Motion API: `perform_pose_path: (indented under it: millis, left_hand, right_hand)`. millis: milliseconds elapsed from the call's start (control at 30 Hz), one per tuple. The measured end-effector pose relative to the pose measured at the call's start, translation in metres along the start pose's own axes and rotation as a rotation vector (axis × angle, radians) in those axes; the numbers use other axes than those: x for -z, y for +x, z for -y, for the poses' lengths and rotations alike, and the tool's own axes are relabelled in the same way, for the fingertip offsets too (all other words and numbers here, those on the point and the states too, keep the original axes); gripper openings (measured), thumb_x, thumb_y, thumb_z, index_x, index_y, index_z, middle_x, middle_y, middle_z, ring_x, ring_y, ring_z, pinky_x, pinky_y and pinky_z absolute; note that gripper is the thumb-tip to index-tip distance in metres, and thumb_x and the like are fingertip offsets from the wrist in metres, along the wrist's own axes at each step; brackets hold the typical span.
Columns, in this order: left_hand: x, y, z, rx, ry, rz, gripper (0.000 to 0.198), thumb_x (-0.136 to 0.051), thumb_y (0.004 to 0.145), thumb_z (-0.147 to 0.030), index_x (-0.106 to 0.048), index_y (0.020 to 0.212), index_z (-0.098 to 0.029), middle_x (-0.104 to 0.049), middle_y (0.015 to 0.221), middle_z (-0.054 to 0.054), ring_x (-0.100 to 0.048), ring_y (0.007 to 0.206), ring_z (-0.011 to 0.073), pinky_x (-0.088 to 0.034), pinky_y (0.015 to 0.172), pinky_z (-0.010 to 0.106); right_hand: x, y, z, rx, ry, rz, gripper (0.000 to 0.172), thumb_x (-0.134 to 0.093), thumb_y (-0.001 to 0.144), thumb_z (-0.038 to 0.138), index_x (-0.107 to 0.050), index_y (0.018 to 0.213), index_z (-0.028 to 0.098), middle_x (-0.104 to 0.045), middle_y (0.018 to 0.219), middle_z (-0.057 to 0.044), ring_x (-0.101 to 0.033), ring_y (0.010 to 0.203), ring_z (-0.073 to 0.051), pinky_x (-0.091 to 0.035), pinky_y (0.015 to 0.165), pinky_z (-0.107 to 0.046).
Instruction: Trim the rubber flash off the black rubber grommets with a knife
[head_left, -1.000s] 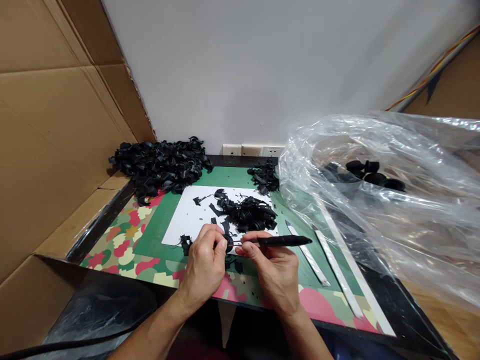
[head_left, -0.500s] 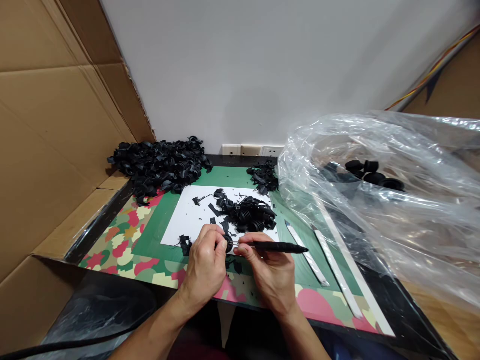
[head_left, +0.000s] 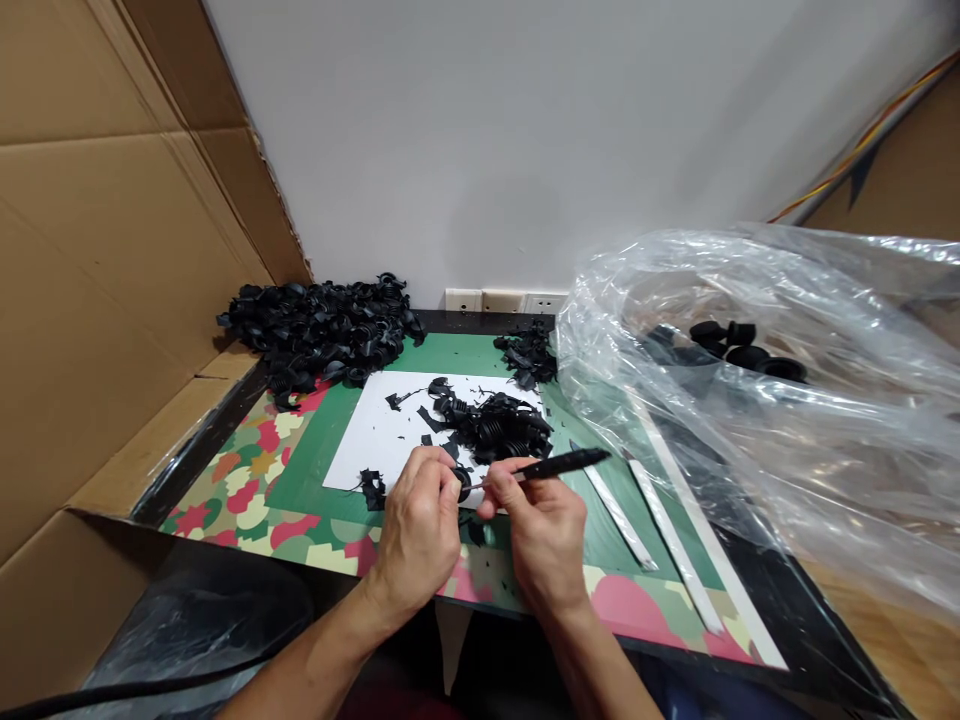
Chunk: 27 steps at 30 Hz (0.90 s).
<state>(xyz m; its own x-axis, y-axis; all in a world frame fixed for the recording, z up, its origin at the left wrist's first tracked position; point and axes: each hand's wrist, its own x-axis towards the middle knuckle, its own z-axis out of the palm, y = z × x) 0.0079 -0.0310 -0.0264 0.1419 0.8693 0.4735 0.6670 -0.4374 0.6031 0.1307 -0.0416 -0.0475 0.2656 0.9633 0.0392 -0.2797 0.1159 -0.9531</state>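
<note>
Between the thumb and bent fingers of my left hand [head_left: 418, 515] is a small round black rubber part [head_left: 464, 484], its far side partly covered by the fingers. My right hand [head_left: 544, 525] is closed around a slim black-handled tool [head_left: 564, 463] with a thin metal tip. That tip touches or enters the round part; which one I cannot tell. The handle slants up to the right. Just beyond both hands, a heap of black rubber pieces [head_left: 499, 428] and loose scraps lies on a white sheet [head_left: 360, 430]. One ragged black scrap [head_left: 372, 489] rests left of my left hand.
A large pile of black trimmings [head_left: 322, 335] sits at the back left, a smaller pile [head_left: 527, 355] at the back right. Two white-handled blades [head_left: 675, 545] lie on the green mat [head_left: 300, 480]. A clear plastic bag [head_left: 622, 290] with black cups spreads right; cardboard [head_left: 112, 250] walls the left.
The tool's handle end has swung upward, away from me, and slightly left, with my right hand turning. My left hand and the round part have shifted slightly right.
</note>
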Motion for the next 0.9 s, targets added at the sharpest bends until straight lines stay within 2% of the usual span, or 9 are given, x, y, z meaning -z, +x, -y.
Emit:
perform_pose_path:
  millis: [100,200,300,400,567,767,900]
  left_hand:
    - [0.002,0.003,0.004,0.019,-0.014,0.004,0.021,-0.041,0.087,-0.013,-0.047,0.069,-0.021,-0.06,0.087,0.008,-0.06,0.082,0.0197,-0.049,0.072,0.033]
    - [0.004,0.005,0.008,0.048,-0.03,0.008,0.02,-0.042,0.086,-0.014,-0.047,0.068,-0.021,-0.06,0.087,0.007,-0.061,0.082,0.0193,-0.049,0.073,0.033]
    - [0.004,0.005,0.009,0.079,-0.037,0.002,0.02,-0.043,0.086,-0.015,-0.048,0.067,-0.021,-0.061,0.086,0.007,-0.061,0.081,0.0195,-0.049,0.072,0.032]
    - [0.003,0.004,0.01,0.114,-0.038,0.002,0.021,-0.044,0.086,-0.016,-0.048,0.066,-0.021,-0.062,0.084,0.007,-0.062,0.08,0.02,-0.049,0.069,0.032]
    - [0.003,0.003,0.01,0.125,-0.032,0.023,0.021,-0.044,0.086,-0.017,-0.048,0.067,-0.021,-0.062,0.085,0.007,-0.062,0.081,0.0203,-0.049,0.067,0.031]
    - [0.003,0.001,0.008,0.116,-0.029,0.037,0.019,-0.043,0.086,-0.016,-0.047,0.068,-0.021,-0.061,0.086,0.008,-0.062,0.081,0.0206,-0.048,0.066,0.031]
    - [0.002,0.001,0.007,0.104,-0.018,0.042,0.02,-0.043,0.087,-0.016,-0.047,0.068,-0.021,-0.062,0.086,0.008,-0.062,0.08,0.0207,-0.048,0.066,0.031]
  right_hand:
    - [0.002,0.002,0.0,-0.245,0.241,0.11,0.038,-0.077,0.066,0.051,-0.062,0.065,0.017,-0.055,0.044,0.003,-0.049,0.039,-0.011,-0.043,0.047,-0.026]
    - [0.006,0.004,0.0,-0.295,0.279,0.117,0.039,-0.081,0.062,0.05,-0.063,0.067,0.016,-0.055,0.044,0.004,-0.049,0.04,-0.01,-0.043,0.049,-0.025]
    - [0.009,0.006,0.0,-0.249,0.231,0.024,0.037,-0.082,0.062,0.048,-0.065,0.072,0.016,-0.058,0.049,0.003,-0.054,0.046,-0.011,-0.045,0.052,-0.025]
    - [0.009,0.007,0.001,-0.216,0.192,-0.014,0.038,-0.081,0.063,0.048,-0.065,0.074,0.016,-0.059,0.054,0.003,-0.056,0.047,-0.012,-0.046,0.051,-0.025]
    - [0.005,0.004,0.002,-0.093,0.088,-0.001,0.03,-0.077,0.069,0.043,-0.067,0.077,0.016,-0.062,0.059,0.0,-0.059,0.049,-0.013,-0.049,0.051,-0.026]
    - [-0.001,0.001,-0.001,0.052,-0.012,0.025,0.015,-0.07,0.076,0.032,-0.067,0.079,0.018,-0.063,0.054,0.002,-0.061,0.05,-0.014,-0.051,0.051,-0.025]
    - [-0.001,0.0,-0.002,0.122,-0.101,0.026,0.011,-0.067,0.078,0.03,-0.067,0.079,0.018,-0.063,0.052,0.002,-0.06,0.048,-0.014,-0.049,0.048,-0.024]
